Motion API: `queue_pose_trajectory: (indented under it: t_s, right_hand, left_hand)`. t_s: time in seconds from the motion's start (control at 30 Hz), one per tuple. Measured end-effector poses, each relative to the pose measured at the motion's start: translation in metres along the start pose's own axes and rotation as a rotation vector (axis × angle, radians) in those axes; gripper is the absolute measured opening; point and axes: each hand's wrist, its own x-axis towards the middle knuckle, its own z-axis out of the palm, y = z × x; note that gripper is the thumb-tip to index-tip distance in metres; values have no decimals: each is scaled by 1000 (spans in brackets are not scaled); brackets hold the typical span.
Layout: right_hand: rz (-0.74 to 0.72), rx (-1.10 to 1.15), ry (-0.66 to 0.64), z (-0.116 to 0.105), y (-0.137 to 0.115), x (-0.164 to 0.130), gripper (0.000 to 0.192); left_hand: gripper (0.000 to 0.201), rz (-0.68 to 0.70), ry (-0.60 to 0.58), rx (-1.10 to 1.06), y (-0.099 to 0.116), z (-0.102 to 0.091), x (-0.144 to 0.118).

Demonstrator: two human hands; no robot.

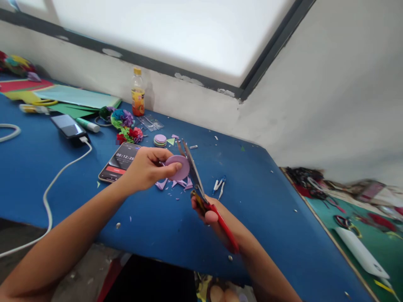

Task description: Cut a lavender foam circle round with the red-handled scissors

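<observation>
left hand [147, 167]: up over the tabletop [267, 197], grip pinched narrow on a purple disc [178, 167], thumb on top, fingers curled under.
disc: held in the air just above the blue surface, face tilted toward the camera, its right edge meeting the blades.
right hand [214, 222]: low and close to the body, grip wrapped tight round the red handles of the scissors [197, 180]; a fingertip pokes out through the loop.
scissors: blades pointing up and away, slightly parted, the disc's edge sitting at or between them; hard to say which from this angle.
scraps [181, 183]: purple offcuts scattered right under the disc, touching the tabletop.
compass [219, 186]: a small blue and white one, i think, lying just right of the scraps.
phone [119, 162]: flat beside the left wrist, screen lit with a running timer.
stack [160, 140]: little pile of cut circles, purple on top, behind the disc; a green triangle just beside it.
flowers [126, 126]: crumpled paper blooms, green, blue, purple, red, left of the stack.
bottle [137, 93]: orange drink, upright against the wall at the back.
second phone [66, 126]: dark screen, plugged into a white cable [56, 176] that loops off the near edge.
marker [87, 124]: green and white, lying just right of that phone.
paper [75, 98]: coloured sheets stacked far left along the wall, yellow scissors resting on them.
far right: a green mat [371, 243] with more tools, blurred.
</observation>
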Motion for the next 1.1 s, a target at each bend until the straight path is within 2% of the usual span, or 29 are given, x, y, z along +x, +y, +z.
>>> queue_pose_trajectory:
  t_s: [0.4, 0.97, 1.1]
  right_hand:
    - [48, -1, -25, -5, -2, -1, 81]
    - [47, -62, -4, -10, -15, -2, 84]
    - [61, -54, 5, -10, -12, 0, 78]
  left_hand:
    - [16, -61, -36, 43, 4, -6, 3]
    - [16, -9, -26, 74, 1, -7, 3]
    - [16, -18, -36, 53, 2, -6, 3]
